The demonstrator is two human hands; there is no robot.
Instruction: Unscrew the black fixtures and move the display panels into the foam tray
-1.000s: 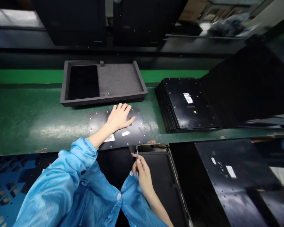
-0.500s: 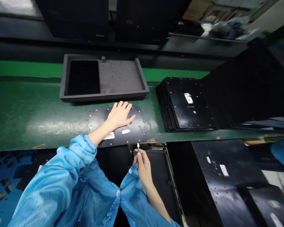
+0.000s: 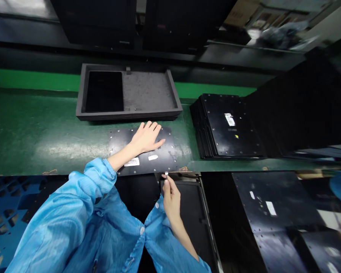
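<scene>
My left hand (image 3: 147,138) lies palm down with its fingers spread on a black flat panel (image 3: 143,165). The panel has small holes along its edges and two white labels, and it rests at the front edge of the green bench. Just below the panel's lower right corner, my right hand (image 3: 172,195) pinches a slim metal tool (image 3: 166,174) between thumb and forefinger. Only the tool's small bright tip shows, close to the bench edge; whether it touches the panel I cannot tell.
Behind the panel sits a grey foam tray (image 3: 127,115) holding a black plate (image 3: 104,92). To the right stands a stack of black panels (image 3: 230,125). Below the bench are an open drawer (image 3: 193,216), more black panels (image 3: 275,201) and a blue lattice crate (image 3: 8,212).
My right hand has risen slightly with the slim metal tool, its tip now nearer the bench edge. My left hand stays on the panel. The view has shifted a little.
</scene>
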